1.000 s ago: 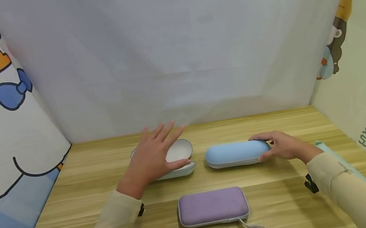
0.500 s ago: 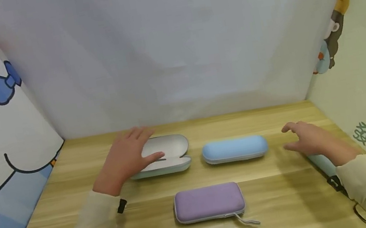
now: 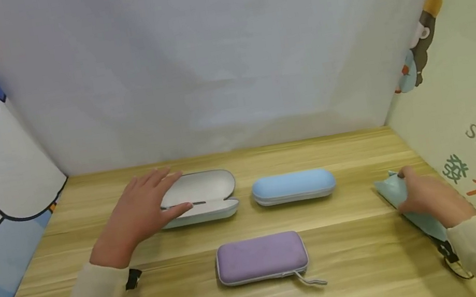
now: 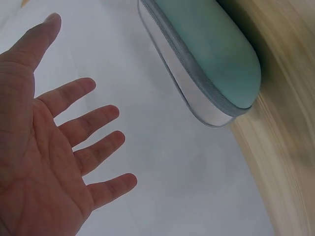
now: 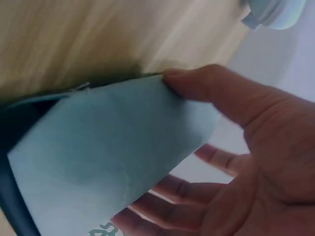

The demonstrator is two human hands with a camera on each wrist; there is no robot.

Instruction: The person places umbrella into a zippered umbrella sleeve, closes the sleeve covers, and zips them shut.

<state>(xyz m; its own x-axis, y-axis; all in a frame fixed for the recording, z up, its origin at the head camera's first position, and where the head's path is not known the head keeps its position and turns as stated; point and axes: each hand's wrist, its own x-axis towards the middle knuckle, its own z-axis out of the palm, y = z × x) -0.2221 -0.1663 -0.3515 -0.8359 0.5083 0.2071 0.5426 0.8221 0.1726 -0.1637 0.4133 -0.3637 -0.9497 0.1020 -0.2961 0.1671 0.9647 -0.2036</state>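
My right hand (image 3: 430,197) grips a pale teal pouch (image 3: 393,190) at the table's right side. In the right wrist view, the thumb lies along one edge of the pouch (image 5: 108,142) and the fingers reach behind the opposite edge; dark printing shows at its bottom. My left hand (image 3: 137,212) is spread, palm down, beside an open glasses case (image 3: 203,213) with a pale lining and covers its left part in the head view. The left wrist view shows the fingers apart with nothing in them, and the green shell of that case (image 4: 216,54) away from them.
A closed light blue glasses case (image 3: 294,186) lies to the right of the open one. Nearer the front is a closed purple zip case (image 3: 261,257) with a grey wrist loop. A thin dark curved rim (image 3: 459,269) shows by the right sleeve. Cloth walls bound the wooden table.
My right hand has left the blue case, moved right and taken hold of the teal pouch. My left hand has drawn leftward, uncovering more of the open case.
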